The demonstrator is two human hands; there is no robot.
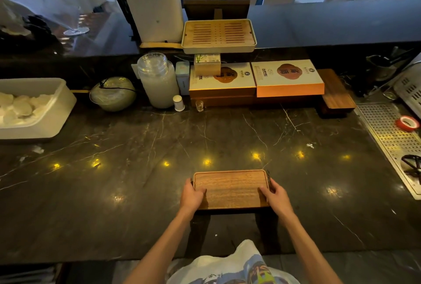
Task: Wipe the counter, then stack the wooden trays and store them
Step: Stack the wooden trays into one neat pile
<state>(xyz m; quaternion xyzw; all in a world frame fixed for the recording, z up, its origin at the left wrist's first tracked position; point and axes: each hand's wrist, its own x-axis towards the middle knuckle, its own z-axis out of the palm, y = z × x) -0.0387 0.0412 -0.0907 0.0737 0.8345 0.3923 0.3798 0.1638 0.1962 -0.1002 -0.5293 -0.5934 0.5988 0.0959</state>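
A brown wooden tray (230,189) sits low in the middle of the dark marble counter (136,169), held at both short ends. My left hand (191,196) grips its left edge with the thumb on top. My right hand (276,197) grips its right edge the same way. Whether the tray rests on the counter or hangs just above it, I cannot tell. More dark wooden trays (336,94) lie stacked at the back right. A slatted bamboo tray in a white frame (218,35) stands on the raised ledge at the back.
Two gift boxes (255,78), a glass jar (158,80), a small shot glass (199,105) and a round bowl (112,93) line the back. A white tub (45,110) sits at the left. At the right lies a perforated metal drain (387,137) with red tape (407,123).
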